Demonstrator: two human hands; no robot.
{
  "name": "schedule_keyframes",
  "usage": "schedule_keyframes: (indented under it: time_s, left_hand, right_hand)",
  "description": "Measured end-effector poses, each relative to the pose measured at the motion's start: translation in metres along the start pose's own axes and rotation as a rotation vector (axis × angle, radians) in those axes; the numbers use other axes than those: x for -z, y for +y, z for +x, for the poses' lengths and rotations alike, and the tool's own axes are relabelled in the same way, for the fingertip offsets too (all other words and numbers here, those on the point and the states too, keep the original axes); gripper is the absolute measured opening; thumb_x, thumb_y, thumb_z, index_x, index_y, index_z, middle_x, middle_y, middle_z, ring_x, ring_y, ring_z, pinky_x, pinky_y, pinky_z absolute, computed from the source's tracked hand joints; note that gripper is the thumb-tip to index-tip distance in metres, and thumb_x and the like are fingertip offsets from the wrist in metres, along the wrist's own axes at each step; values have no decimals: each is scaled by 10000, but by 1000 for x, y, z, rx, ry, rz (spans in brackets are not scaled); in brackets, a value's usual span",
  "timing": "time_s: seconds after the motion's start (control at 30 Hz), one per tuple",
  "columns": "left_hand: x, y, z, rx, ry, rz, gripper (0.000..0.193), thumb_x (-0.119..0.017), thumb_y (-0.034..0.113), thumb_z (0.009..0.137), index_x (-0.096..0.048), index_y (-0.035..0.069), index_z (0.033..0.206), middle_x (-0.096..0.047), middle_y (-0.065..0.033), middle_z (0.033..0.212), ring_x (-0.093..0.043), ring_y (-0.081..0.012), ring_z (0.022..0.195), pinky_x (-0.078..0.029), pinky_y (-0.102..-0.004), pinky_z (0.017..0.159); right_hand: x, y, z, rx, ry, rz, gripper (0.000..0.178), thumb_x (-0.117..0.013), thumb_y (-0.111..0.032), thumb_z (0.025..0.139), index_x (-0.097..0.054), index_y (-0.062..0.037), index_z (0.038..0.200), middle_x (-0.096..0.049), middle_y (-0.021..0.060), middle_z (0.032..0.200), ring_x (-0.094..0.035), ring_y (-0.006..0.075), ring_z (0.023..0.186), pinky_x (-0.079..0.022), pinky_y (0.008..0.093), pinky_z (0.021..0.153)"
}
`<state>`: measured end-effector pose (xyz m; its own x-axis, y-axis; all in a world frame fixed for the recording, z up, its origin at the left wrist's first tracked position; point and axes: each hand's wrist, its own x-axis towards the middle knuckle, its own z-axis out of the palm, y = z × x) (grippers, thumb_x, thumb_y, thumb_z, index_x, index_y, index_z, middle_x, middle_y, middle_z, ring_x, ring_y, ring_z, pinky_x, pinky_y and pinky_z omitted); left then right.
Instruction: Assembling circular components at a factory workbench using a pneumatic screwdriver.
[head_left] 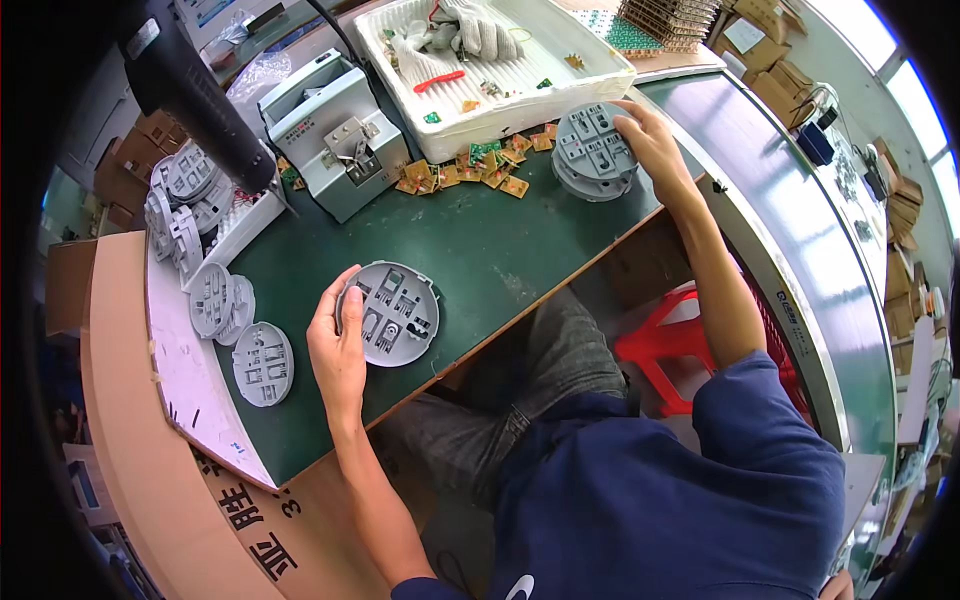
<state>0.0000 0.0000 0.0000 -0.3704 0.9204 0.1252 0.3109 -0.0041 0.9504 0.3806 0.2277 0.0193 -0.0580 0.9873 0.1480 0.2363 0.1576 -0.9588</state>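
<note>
Left hand [338, 345] grips a round grey plastic base plate [390, 313] at its left rim, thumb over the top face and fingers hidden beneath; the plate lies flat on the green bench mat [480, 250], close to the near edge. Right hand [655, 148] rests spread on top of a stack of like grey plates [596, 152] at the far right of the mat; fingers lie open on the top plate, not closed round it. Stack count cannot be read.

More grey plates [262, 364] lie along the white strip at left, some overlapping, further ones partly hidden by a black tool handle [195, 90]. Small green and tan circuit boards [480, 168] are scattered before the white tray [600, 78]; their detail is too fine to make out. Grey bench machine [335, 135] stands behind.

Open mat lies between the held plate and the stack. The mat's right edge meets the conveyor rail [800, 250].
</note>
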Motion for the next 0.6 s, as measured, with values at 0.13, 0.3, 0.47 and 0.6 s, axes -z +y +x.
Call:
schedule_keyframes:
  time_s: [0.13, 0.3, 0.47, 0.6]
  left_hand:
    - [-4, 1, -1, -81, 23, 44, 372, -579, 270, 1079, -671, -31, 1277, -652, -16, 962, -534, -66, 833, -469, -229, 792]
    - [-4, -1, -1, -67, 34, 69, 350, -588, 254, 1073, -676, -20, 1273, -681, -37, 984, -567, -79, 862, -486, -248, 820]
    - [-3, -6, -1, -81, 93, 114, 320, -602, 220, 1061, -681, -5, 1274, -718, -76, 1033, -608, -118, 892, -500, -277, 846]
    - [-1, -11, -2, -131, 138, 73, 345, -607, 202, 1062, -656, -33, 1309, -736, -133, 1185, -673, -165, 1041, -507, -293, 947]
  right_hand:
    - [7, 24, 8, 93, -8, -282, 372, -563, -259, 1055, -658, 13, 1290, -722, 69, 1048, -645, 120, 930, -506, 258, 866]
    - [-2, 2, -8, 353, 52, -592, 462, -566, -365, 1063, -604, -26, 1373, -686, 220, 1245, -637, 299, 1211, -470, 378, 1046]
    - [-20, -14, -40, 302, -189, -1011, 1028, -861, -563, 734, -436, -89, 1541, -456, 238, 1533, -502, 412, 1371, -427, 463, 1124]
    - [-24, -17, -36, 326, -138, -964, 940, -873, -439, 756, -463, -92, 1527, -505, 227, 1481, -526, 387, 1345, -425, 442, 1141]
